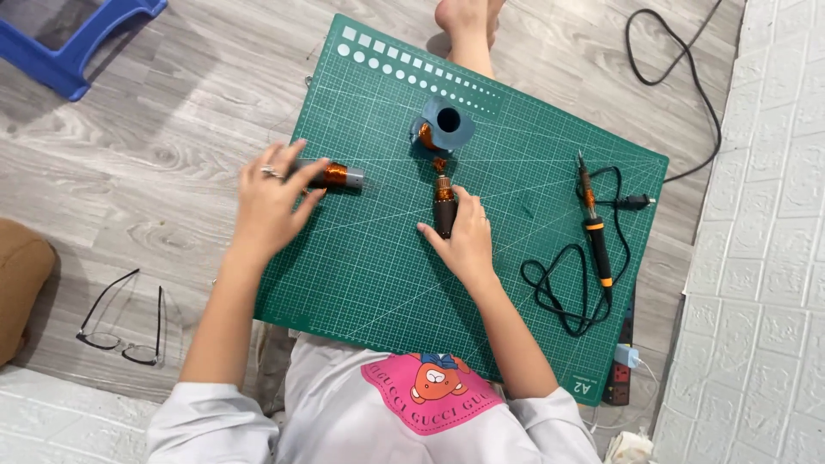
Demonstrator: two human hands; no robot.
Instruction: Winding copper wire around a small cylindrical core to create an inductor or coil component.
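Left hand fingers clamped on copper-wound motor, mat 10 o'clock. Right hand fingers wrapped round second motor, centre. Step, likely: gathering parts; next calls for steady lift.

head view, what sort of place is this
Probably a home hobby spot on the floor: a green cutting mat lies on wood-look flooring, with a corded soldering iron and a power strip beside it.

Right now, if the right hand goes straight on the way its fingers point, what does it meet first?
The right hand, holding a dark cylindrical part, points up the green mat. It would probably first meet the blue-grey tube piece, though its height is unclear.
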